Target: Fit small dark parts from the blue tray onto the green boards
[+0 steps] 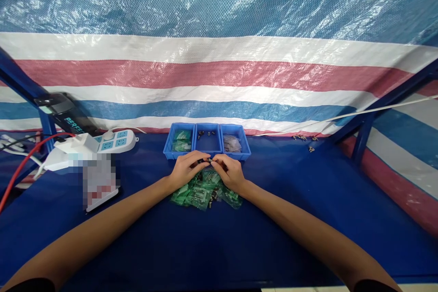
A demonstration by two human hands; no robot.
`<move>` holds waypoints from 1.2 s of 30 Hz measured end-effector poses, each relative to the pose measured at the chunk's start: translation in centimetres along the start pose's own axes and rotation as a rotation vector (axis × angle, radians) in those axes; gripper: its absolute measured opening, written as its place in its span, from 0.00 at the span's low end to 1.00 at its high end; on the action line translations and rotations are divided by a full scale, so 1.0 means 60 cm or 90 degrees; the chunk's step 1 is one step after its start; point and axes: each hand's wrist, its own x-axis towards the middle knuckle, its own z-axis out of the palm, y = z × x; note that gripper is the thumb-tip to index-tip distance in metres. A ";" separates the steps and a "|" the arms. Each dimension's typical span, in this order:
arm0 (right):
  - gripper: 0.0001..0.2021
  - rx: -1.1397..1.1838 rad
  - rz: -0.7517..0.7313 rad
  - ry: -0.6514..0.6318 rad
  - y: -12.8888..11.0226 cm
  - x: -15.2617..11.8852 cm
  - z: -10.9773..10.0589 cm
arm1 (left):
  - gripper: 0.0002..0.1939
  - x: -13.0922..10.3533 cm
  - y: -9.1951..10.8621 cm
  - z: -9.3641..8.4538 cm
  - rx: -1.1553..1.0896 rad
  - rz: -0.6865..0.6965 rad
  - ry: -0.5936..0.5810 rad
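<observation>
My left hand (189,169) and my right hand (230,172) meet just in front of the blue bins. Fingers and thumbs of both are pinched on a small metal part (210,160), which looks like a screw or fitting; its exact kind is too small to make out. Under the hands lies a pile of green-tinted plastic bags (198,197) with small pieces inside. A few loose metal parts (211,201) show at the pile's front. Beyond the fingers, the middle blue bin (207,146) holds several small metal pieces near its back.
The left bin (166,149) contains green bags, the right bin (247,151) clear bags. A power strip (118,141), a white box (73,151), a black bottle (68,114) and cables are at left. Loose metal pieces (311,149) lie back right, beside the blue frame (362,139).
</observation>
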 end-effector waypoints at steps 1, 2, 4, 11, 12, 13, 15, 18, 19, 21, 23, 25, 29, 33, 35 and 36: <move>0.07 0.001 -0.002 0.000 0.000 0.000 0.000 | 0.11 0.000 0.000 0.000 -0.001 0.003 -0.001; 0.07 0.000 -0.002 0.000 -0.001 0.000 0.000 | 0.11 0.001 0.001 0.000 -0.001 0.005 -0.002; 0.07 -0.003 -0.001 -0.002 -0.002 0.001 -0.001 | 0.12 0.001 0.002 -0.001 -0.001 0.007 -0.001; 0.07 -0.006 0.000 -0.006 -0.003 0.001 -0.001 | 0.11 0.001 0.002 -0.001 -0.007 0.007 -0.001; 0.07 -0.005 -0.002 -0.007 -0.003 0.001 0.000 | 0.11 0.001 0.001 0.000 -0.006 0.009 -0.001; 0.07 -0.004 -0.005 -0.008 -0.002 0.001 0.000 | 0.11 0.000 0.001 0.000 -0.003 0.010 -0.001; 0.07 -0.004 -0.008 -0.009 -0.002 0.001 0.000 | 0.11 0.001 0.001 -0.001 0.004 0.015 0.000; 0.08 -0.009 -0.007 -0.011 -0.003 0.002 0.000 | 0.11 0.001 0.001 -0.001 0.011 0.016 0.001; 0.08 -0.011 -0.006 -0.011 -0.003 0.002 -0.001 | 0.11 0.001 0.001 -0.001 0.011 0.015 0.001; 0.08 -0.011 -0.006 -0.011 -0.004 0.002 -0.001 | 0.11 0.002 0.001 -0.001 0.013 0.013 0.000; 0.08 -0.013 -0.007 -0.009 -0.005 0.003 -0.002 | 0.11 0.002 0.001 -0.001 0.013 0.015 -0.003; 0.08 -0.013 -0.007 -0.007 -0.006 0.003 -0.002 | 0.10 0.002 0.001 -0.002 0.011 0.019 -0.006; 0.08 -0.012 -0.009 -0.005 -0.004 0.003 -0.001 | 0.09 0.002 0.002 -0.001 0.006 0.015 -0.003; 0.07 -0.013 -0.017 -0.003 0.000 0.003 0.001 | 0.09 0.002 0.003 -0.001 0.005 0.005 0.003; 0.07 -0.011 -0.021 -0.001 0.002 0.002 0.002 | 0.09 0.002 0.003 -0.001 0.004 0.005 0.006; 0.08 -0.009 -0.024 0.000 0.002 0.002 0.003 | 0.08 0.003 0.004 -0.001 0.004 0.006 0.009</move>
